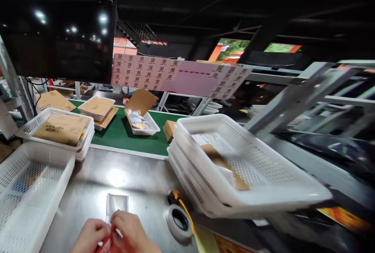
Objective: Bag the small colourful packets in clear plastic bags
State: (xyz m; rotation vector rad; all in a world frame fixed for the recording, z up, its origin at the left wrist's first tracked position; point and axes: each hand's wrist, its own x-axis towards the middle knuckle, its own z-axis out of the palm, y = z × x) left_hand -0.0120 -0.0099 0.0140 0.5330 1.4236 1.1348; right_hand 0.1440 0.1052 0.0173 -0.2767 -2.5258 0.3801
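Both hands, the left hand [89,236] and right hand [133,234], meet low over the steel bench [140,182], fingers pinched shut on a small clear plastic bag [116,205], apparently mid-packing, a tape roll [179,221] just right of them.

Clear pouch [116,205] on worktop [137,182] near front edge, left hand [91,236] and right hand [133,234] meeting at its near end. Tape roll [179,221] just right of hands. Stacked baskets [234,163] at right side. Basket [26,194] at left edge; basket stack holding cardboard mailer [62,128] behind it. Conveyor belt [123,135] along rear edge.
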